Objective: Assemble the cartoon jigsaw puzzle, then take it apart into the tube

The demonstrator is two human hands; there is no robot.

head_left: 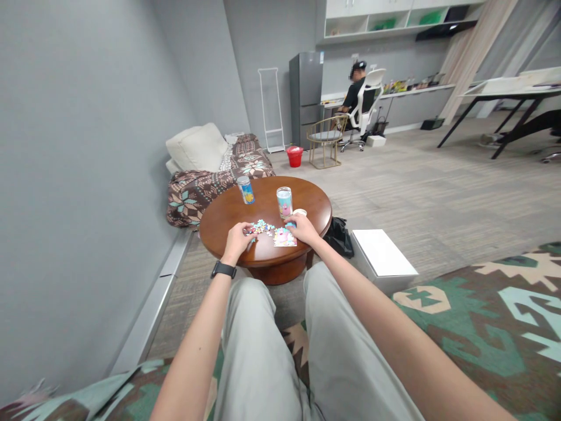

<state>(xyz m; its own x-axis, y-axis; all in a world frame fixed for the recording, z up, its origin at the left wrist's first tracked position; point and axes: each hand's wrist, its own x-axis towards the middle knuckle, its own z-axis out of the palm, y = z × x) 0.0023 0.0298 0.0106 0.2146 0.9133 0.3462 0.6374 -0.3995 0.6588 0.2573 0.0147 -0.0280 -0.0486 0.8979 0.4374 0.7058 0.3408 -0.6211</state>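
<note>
Small jigsaw puzzle pieces (262, 226) lie in a loose, multicoloured pile on the round brown table (223, 204). My left hand (239, 238) is at the pile's left side, thumb and fingers apart around a few pieces. To the right lies a square pink-and-white picture (284, 237); whether it is a card or joined pieces is too small to tell. My right hand (302, 227) reaches over its upper right corner, fingers apart and touching down by a bit of blue. Behind it stands a clear-topped printed canister (284, 203), with a white lid (300, 212) beside it.
A blue-and-yellow can (246, 190) stands at the table's far left. Right of the table are a black bag (339, 237) and a white box (383, 251). A draped couch (197, 193) lies behind left; a red bucket (294, 156) and a seated person (354, 90) are farther back.
</note>
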